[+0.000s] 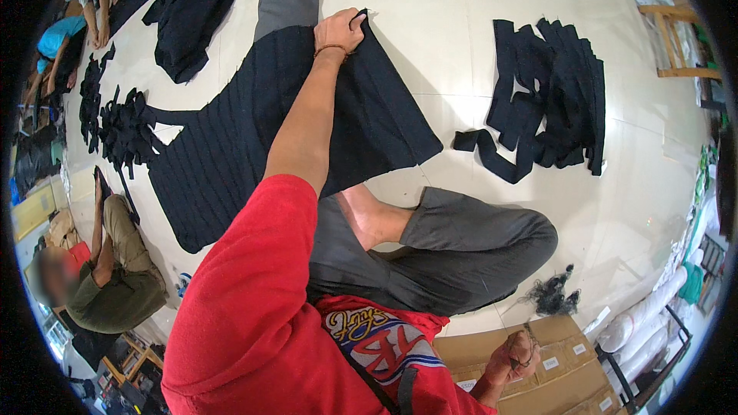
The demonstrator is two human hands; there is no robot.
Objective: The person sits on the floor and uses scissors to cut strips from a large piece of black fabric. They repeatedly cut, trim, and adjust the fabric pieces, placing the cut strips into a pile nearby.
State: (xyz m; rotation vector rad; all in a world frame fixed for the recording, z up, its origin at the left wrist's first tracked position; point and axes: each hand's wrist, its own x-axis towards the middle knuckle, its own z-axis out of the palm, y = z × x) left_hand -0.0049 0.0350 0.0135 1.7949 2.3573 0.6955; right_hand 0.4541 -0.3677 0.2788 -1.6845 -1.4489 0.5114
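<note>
My left hand (338, 32), with a cord bracelet at the wrist, reaches far forward. Its closed fingers grip the upper corner of a wide black fabric piece (254, 115) marked by many parallel folds or seams. The fabric spreads over the floor and across my outstretched leg in grey trousers (288, 4). Off to the right, near the lower edge, my right hand (513, 357) is closed above a cardboard box. Something thin and dark shows at its fingers, too small to make out. My other leg (477, 238) lies bent on the floor.
Black fabric strips (550, 96) lie on the tiles at right, dark thread scraps (553, 292) near the cardboard box (565, 338). Cut black pieces (127, 127) and dark cloth (192, 19) are at left. A person (115, 277) sits at left. White rolls (646, 323) stand right.
</note>
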